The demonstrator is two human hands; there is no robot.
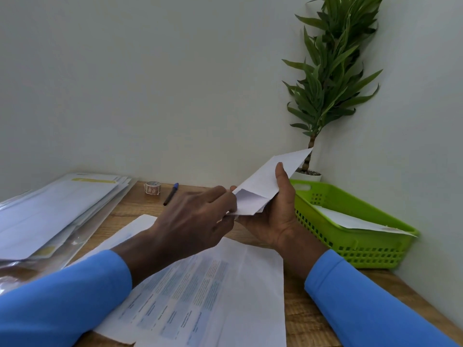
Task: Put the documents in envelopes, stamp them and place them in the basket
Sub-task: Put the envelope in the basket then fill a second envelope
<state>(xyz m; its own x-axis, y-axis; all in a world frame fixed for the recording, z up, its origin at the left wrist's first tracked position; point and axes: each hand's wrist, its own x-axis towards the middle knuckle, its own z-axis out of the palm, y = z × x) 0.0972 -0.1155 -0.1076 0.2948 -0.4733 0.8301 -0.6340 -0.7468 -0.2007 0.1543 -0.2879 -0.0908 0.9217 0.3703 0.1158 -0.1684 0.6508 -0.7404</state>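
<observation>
Above the wooden desk [297, 319], the right hand [273, 219] grips a white paper envelope [265, 180] while the left hand [198, 221] pinches a folded white sheet [246, 199] at its mouth, seemingly the stuffing step, needing a push inside.

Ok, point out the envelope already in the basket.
The white envelope lying in the green basket. Left hand and right hand grip the held envelope; the stack lies left.
</observation>
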